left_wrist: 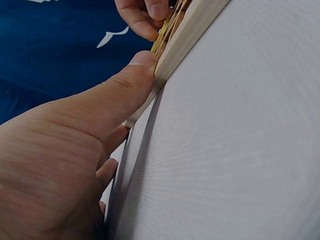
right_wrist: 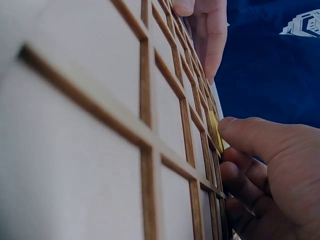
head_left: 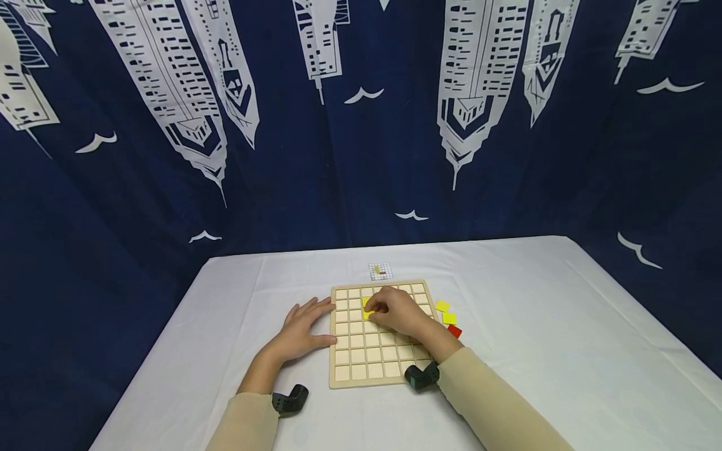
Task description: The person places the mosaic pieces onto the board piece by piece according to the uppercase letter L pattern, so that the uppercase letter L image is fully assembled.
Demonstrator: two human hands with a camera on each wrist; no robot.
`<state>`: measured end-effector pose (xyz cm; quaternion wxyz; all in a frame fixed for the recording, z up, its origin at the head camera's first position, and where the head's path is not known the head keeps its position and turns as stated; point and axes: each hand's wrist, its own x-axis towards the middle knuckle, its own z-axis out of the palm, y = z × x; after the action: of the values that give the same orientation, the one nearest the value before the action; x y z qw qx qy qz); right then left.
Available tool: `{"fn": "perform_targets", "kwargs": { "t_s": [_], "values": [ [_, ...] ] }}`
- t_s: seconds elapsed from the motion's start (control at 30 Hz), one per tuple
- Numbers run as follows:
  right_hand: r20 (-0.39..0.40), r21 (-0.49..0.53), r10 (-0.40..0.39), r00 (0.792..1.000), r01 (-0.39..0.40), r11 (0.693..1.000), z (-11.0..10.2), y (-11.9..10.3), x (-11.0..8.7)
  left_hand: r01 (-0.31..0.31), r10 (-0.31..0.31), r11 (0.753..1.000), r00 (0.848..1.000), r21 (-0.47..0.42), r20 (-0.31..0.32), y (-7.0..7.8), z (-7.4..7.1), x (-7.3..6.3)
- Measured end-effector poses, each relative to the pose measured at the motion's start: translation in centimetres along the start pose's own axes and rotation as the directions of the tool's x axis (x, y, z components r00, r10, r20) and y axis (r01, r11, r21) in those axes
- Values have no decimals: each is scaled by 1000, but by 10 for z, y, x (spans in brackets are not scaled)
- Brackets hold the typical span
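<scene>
A square wooden grid board (head_left: 358,356) lies on the white-covered table. My left hand (head_left: 301,332) rests beside it with fingers spread, thumb and fingertip touching its left edge; the left wrist view shows the thumb (left_wrist: 125,85) against the wooden rim. Over the board's upper middle, my right hand (head_left: 397,310) has curled fingers and pinches a yellow square tile (right_wrist: 215,132) at a grid cell. More yellow (head_left: 365,302) shows just above its fingertips in the head view. The fingers partly cover these cells, so how far the tile is seated cannot be seen.
Two loose yellow tiles (head_left: 449,318) and a red tile (head_left: 454,331) lie off the board's right edge. Behind the board is a small printed grid card (head_left: 380,271) with coloured marks. A dark blue curtain (head_left: 338,163) hangs beyond the table's far edge.
</scene>
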<state>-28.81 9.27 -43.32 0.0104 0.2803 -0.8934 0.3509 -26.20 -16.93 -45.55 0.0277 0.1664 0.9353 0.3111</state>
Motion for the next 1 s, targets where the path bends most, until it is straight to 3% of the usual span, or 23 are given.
{"fn": "perform_targets", "kwargs": {
  "t_s": [0.4,0.73,1.0],
  "values": [
    [54,20,28,998,-29,999,-5,-11,-11,-4,4,1000,1000,-1,-3,-1,1,-2],
    [-67,91,43,997,-37,995,-23,-11,-24,-6,6,1000,1000,-1,-7,-1,1,-1],
    [-130,116,140,982,-126,985,-45,3,-34,-14,14,1000,1000,7,-12,0,0,0]
  ]
}}
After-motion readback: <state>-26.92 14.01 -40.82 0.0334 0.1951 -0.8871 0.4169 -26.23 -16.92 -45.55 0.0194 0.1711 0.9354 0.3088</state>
